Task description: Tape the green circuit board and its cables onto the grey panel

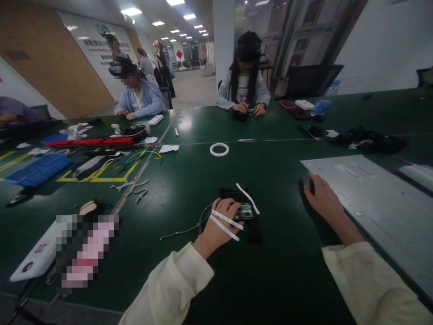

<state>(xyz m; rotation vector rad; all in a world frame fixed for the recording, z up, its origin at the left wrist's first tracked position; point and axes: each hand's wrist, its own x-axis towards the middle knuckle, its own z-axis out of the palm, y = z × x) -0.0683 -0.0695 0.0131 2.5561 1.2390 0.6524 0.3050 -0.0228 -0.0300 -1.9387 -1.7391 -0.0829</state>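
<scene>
My left hand (221, 223) rests with bent fingers on a green circuit board (246, 211), gripping its left side. Two narrow white strips cross the back of this hand. Under the board is a black frame (255, 232), partly hidden by my fingers. Another white strip (248, 198) lies across the frame's upper right. A grey cable (179, 233) runs out to the left from beneath my hand. My right hand (323, 198) is at the left edge of a light grey panel (379, 203), thumb and fingers apart, with nothing visible in it.
A white tape ring (219, 150) lies beyond the board. To the left are a blue tray (39, 169), coloured wires (138, 155), cut grey strips (137, 187) and a white device (40, 253). Two people sit across the green table (189, 180). Black cloth-like items (368, 139) lie far right.
</scene>
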